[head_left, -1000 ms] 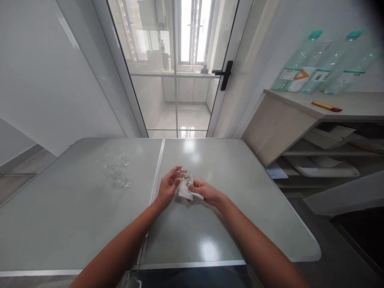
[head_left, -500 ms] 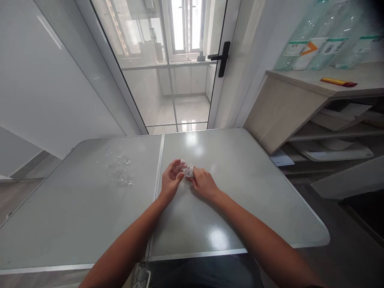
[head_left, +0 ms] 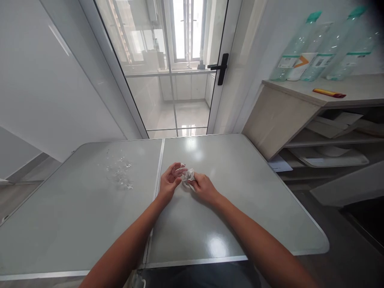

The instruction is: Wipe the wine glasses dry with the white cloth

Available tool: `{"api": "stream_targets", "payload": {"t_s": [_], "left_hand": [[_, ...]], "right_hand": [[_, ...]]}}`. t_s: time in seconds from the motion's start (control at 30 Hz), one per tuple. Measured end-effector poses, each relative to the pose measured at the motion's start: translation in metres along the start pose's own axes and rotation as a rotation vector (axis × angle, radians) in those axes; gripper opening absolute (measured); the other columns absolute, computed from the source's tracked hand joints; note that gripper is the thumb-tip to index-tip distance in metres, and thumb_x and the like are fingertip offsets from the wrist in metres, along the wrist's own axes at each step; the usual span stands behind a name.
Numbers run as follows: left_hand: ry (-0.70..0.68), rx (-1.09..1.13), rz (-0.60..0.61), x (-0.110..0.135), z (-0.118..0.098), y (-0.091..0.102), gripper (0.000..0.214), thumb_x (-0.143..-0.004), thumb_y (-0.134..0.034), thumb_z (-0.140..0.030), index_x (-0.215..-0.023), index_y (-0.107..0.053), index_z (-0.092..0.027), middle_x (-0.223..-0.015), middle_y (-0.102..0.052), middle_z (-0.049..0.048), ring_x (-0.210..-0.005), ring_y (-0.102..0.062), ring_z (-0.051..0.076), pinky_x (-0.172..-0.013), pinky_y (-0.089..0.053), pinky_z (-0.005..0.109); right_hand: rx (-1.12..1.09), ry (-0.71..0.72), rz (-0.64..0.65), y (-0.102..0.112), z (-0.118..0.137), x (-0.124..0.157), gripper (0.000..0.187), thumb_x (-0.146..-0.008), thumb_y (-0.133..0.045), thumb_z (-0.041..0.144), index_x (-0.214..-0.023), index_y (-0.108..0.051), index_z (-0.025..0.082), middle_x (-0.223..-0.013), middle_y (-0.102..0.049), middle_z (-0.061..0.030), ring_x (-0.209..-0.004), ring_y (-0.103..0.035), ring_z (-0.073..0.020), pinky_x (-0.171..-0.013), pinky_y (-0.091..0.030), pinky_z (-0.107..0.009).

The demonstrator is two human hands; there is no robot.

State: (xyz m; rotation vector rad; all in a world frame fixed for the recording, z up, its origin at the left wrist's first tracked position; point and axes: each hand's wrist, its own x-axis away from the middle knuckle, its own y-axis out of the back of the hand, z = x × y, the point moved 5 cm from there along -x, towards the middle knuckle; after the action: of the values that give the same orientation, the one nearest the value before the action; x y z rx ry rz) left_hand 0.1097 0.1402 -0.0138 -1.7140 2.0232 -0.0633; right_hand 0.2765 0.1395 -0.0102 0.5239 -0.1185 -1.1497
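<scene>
A second ago the crumpled white cloth (head_left: 189, 175) hung loose below the right hand (head_left: 203, 186); now it is bunched tight at that hand's fingertips, pressed into the small clear glass (head_left: 181, 170) cupped by the left hand (head_left: 168, 182). Both hands sit slightly higher in the frame, and the view has tilted, so the green-capped plastic bottles (head_left: 303, 46) show again at upper right.

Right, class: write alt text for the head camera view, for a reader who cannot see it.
Over a grey table, the left hand cups a small clear glass while the right hand presses a white cloth against it. More clear glasses stand to the left; a glass door is behind.
</scene>
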Motion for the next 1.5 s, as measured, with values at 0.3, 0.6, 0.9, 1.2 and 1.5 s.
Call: {"api": "stream_targets", "payload": {"t_s": [0.3, 0.6, 0.9, 1.2, 1.5], "left_hand": [[-0.013, -0.028, -0.035, 0.0, 0.006, 0.003, 0.065, -0.077, -0.087, -0.04, -0.133, -0.061, -0.02, -0.13, -0.067, 0.0173, -0.115, -0.07, 0.032, -0.103, -0.056, 0.051], [-0.263, -0.242, -0.069, 0.009, -0.015, -0.006, 0.062, -0.084, -0.081, -0.032, -0.138, -0.051, -0.028, -0.139, -0.054, 0.0132, -0.129, -0.06, 0.029, -0.112, -0.049, 0.055], [-0.576, -0.617, 0.234, 0.026, -0.019, -0.028, 0.069, -0.089, -0.074, -0.019, -0.148, -0.039, -0.027, -0.137, -0.057, 0.0157, -0.132, -0.058, 0.027, -0.104, -0.057, 0.047], [-0.609, -0.696, 0.303, 0.027, -0.025, -0.032, 0.066, -0.09, -0.069, -0.014, -0.148, -0.04, -0.029, -0.139, -0.058, 0.0168, -0.132, -0.059, 0.03, -0.105, -0.055, 0.052], [-0.573, -0.672, 0.284, 0.026, -0.027, -0.029, 0.063, -0.092, -0.068, -0.016, -0.147, -0.042, -0.03, -0.138, -0.059, 0.0155, -0.131, -0.06, 0.029, -0.101, -0.057, 0.049]], "right_hand": [[-0.117, -0.033, 0.0, 0.0, -0.001, 0.0, 0.037, -0.092, -0.061, 0.053, -0.08, -0.062, 0.018, -0.074, -0.062, -0.003, -0.071, -0.054, -0.0178, -0.07, -0.041, -0.028], [-0.439, -0.264, -0.798, 0.044, -0.035, 0.007, 0.034, -0.088, -0.062, 0.052, -0.091, -0.067, 0.019, -0.082, -0.067, -0.0027, -0.074, -0.057, -0.0183, -0.067, -0.044, -0.027], [-0.965, -0.307, -0.286, 0.0, -0.028, -0.008, 0.044, -0.063, -0.091, 0.046, -0.091, -0.075, 0.016, -0.083, -0.074, -0.0054, -0.071, -0.063, -0.019, -0.066, -0.049, -0.028], [-0.937, -0.34, -0.336, 0.012, -0.038, -0.006, 0.046, -0.059, -0.093, 0.044, -0.089, -0.073, 0.014, -0.084, -0.074, -0.0074, -0.069, -0.062, -0.0192, -0.065, -0.049, -0.03], [-0.687, -0.278, -0.474, 0.02, -0.045, -0.006, 0.032, -0.06, -0.086, 0.037, -0.08, -0.074, 0.016, -0.075, -0.07, -0.0032, -0.064, -0.057, -0.0172, -0.061, -0.045, -0.029]]}}
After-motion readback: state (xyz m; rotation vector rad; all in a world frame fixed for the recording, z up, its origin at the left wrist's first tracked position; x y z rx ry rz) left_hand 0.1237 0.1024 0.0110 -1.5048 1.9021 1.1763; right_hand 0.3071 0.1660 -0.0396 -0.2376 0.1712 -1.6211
